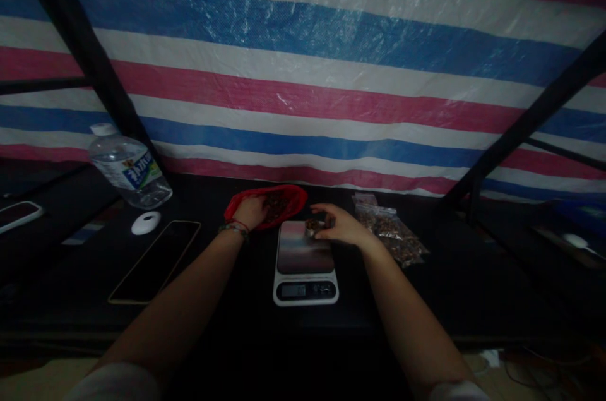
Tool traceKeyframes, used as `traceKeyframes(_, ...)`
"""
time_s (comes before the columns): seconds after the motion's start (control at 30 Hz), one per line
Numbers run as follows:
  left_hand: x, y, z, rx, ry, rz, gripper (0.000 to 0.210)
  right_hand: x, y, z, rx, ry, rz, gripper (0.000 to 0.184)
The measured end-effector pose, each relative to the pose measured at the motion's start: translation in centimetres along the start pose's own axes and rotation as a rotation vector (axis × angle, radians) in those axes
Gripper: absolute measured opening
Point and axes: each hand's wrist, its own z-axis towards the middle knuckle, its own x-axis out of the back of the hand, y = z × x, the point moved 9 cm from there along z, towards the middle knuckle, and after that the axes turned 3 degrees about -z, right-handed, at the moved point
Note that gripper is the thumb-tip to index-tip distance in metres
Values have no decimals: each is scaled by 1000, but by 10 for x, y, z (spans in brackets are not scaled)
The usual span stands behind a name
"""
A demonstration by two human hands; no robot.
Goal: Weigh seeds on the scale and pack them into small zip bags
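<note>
Red bag point(288, 197) under left hand point(250, 211); right hand point(338, 226) perhaps pinching bits over scale point(305, 262)

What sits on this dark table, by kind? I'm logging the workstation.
Kitchen scale: 1
Red bag of dark pieces, left hand in it: 1
Clear packets of the same pieces, beside the right hand: 2, possibly more
Water bottle: 1
Phones: 2
White round puck: 1
Total: 8

both forearms reach forward, left hand point(249, 211) curled downward, right hand point(338, 226) apparently in a pinching grip.
</note>
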Motion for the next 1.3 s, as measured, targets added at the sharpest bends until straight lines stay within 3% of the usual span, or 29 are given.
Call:
traceKeyframes(0.07,-2,-6,1,39,-23,-17,35,16,5,3,-13,91,52,62)
traceKeyframes(0.2,2,-9,0,39,-12,-46,32,44,27,13,-62,315,68,40)
traceKeyframes(0.37,16,5,-6,-56,57,-85,32,50,56,23,-144,448,-23,31)
traceKeyframes(0.5,49,29,-19,-261,208,-139,35,40,55,45,-180,349,-66,28)
traceKeyframes(0.57,74,22,-25,-229,354,-132,36,32,48,64,-220,245,-59,28)
traceKeyframes(0.63,91,2,-28,-98,455,-80,40,20,40,85,-266,131,-86,28)
traceKeyframes(0.7,88,-25,-24,71,372,-35,49,7,35,103,-333,33,-152,29)
traceKeyframes(0.8,53,-64,-16,312,30,-40,69,-16,37,117,-448,-72,-180,36)
traceKeyframes(0.87,36,-77,-15,395,-90,-51,70,-30,39,121,-473,-118,-170,33)
traceKeyframes(1.0,37,-66,-13,363,-39,-54,52,-41,35,133,-413,-107,-195,11)
traceKeyframes(1.17,68,-40,-23,300,187,-76,55,-19,16,148,-237,124,-171,19)
traceKeyframes(1.3,73,-37,-27,339,179,-96,55,-15,11,148,-191,127,-221,20)
